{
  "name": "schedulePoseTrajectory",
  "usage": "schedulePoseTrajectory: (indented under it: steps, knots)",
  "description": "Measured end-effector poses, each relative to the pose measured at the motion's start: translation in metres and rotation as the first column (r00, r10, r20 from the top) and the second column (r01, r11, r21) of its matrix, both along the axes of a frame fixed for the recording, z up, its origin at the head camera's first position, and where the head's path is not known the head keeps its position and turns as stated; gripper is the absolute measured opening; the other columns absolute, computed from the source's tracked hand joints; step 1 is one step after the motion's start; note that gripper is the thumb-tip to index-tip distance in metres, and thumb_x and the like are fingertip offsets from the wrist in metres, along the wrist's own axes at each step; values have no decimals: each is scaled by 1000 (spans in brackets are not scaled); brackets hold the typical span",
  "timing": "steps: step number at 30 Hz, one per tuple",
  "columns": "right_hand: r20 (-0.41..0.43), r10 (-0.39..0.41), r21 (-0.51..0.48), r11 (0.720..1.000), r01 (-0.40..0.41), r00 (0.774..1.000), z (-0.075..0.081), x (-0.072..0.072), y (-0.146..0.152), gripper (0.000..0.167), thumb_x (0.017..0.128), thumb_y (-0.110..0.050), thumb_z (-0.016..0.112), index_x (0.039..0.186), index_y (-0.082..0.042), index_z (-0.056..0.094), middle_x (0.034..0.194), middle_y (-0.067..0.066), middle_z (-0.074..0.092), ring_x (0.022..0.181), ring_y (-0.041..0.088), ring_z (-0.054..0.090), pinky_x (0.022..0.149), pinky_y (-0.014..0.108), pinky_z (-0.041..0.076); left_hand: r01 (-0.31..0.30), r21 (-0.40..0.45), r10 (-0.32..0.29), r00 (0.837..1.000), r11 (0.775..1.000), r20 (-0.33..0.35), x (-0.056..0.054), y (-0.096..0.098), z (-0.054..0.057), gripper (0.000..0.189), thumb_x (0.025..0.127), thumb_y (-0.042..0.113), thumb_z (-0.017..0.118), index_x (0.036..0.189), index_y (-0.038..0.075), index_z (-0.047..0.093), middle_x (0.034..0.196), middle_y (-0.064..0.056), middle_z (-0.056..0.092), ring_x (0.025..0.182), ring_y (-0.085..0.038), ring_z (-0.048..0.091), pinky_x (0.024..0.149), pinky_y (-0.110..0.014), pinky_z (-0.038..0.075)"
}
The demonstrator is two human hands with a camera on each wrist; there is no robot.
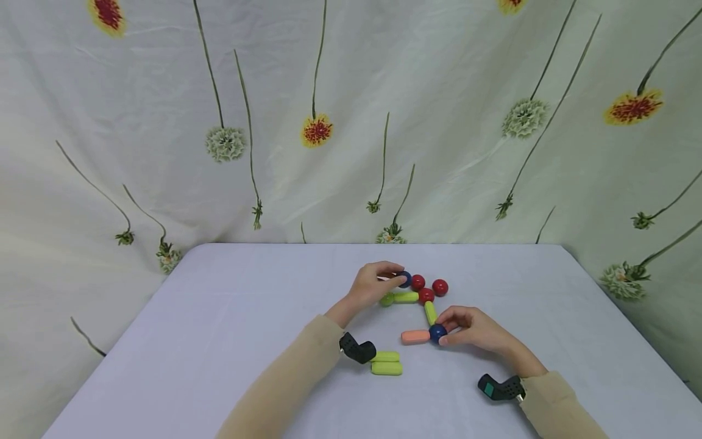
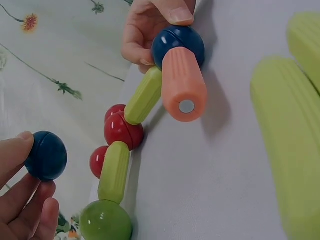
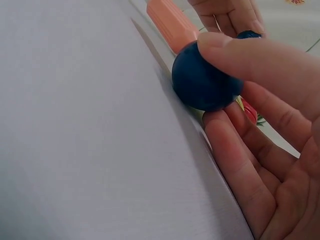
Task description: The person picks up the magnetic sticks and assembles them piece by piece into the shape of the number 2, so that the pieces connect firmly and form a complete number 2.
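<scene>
My left hand (image 1: 368, 285) pinches a dark blue ball (image 1: 404, 280) between thumb and fingers at the far side of the table. A second blue ball (image 3: 206, 77) is held by my right hand (image 1: 478, 330), nearer the front. From that ball an orange rod (image 2: 183, 82) with a metal disc in its end points left, and a yellow-green rod (image 2: 144, 95) leads to a red ball (image 1: 426, 296). Another yellow-green rod (image 1: 406, 297) joins that red ball to a green ball (image 2: 106, 221). The left wrist view shows the left-hand blue ball apart from the chain.
Two more red balls (image 1: 440, 288) lie beside the chain at the back; whether they touch it, I cannot tell. Nearer me, two loose yellow-green rods (image 1: 386, 368) lie side by side. A flower-print cloth (image 1: 450, 122) hangs behind the white-covered table (image 1: 219, 317).
</scene>
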State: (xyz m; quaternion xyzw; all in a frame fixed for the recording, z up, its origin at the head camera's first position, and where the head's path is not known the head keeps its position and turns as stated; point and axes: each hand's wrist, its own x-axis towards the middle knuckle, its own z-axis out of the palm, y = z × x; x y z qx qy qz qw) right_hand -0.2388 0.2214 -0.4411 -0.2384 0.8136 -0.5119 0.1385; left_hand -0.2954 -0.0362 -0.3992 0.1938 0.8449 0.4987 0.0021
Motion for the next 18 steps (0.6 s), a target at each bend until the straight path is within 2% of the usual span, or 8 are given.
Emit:
schedulePoseTrajectory:
  steps: [12, 15, 16, 18]
  knots:
    - [14, -12, 3, 1000, 12, 1000, 1, 1, -1, 32, 80, -12, 74, 107, 2, 62, 100, 13, 63, 91, 24, 57, 79, 24, 48, 65, 63, -64, 998, 996, -25, 18, -9, 2, 31, 88, 26, 68, 114, 10, 66, 109, -1, 65, 99, -18, 58, 81, -30, 48]
    - [7, -10, 5, 1000, 10, 1000, 1, 1, -1, 32, 80, -11, 74, 106, 1, 62, 100, 13, 63, 91, 24, 57, 78, 25, 48, 77, 78, -76, 997, 994, -25, 24, -10, 0, 32, 88, 27, 68, 114, 9, 66, 110, -1, 64, 98, -17, 58, 80, -29, 48]
    - [4, -10, 6, 1000, 10, 1000, 0, 1, -1, 31, 80, -11, 74, 106, 1, 62, 100, 13, 63, 91, 24, 57, 77, 25, 48, 82, 85, -80, 997, 993, -20, 29, -10, 3, 31, 88, 24, 67, 114, 7, 66, 110, -3, 64, 98, -19, 58, 81, -29, 49]
    - [-3, -9, 7, 1000, 9, 1000, 0, 1, -1, 31, 81, -11, 73, 106, 1, 62, 99, 13, 63, 91, 24, 57, 77, 25, 48, 89, 99, -88, 996, 991, -13, 33, -10, 1, 30, 89, 21, 67, 115, 6, 65, 111, -6, 64, 98, -20, 58, 79, -29, 49]
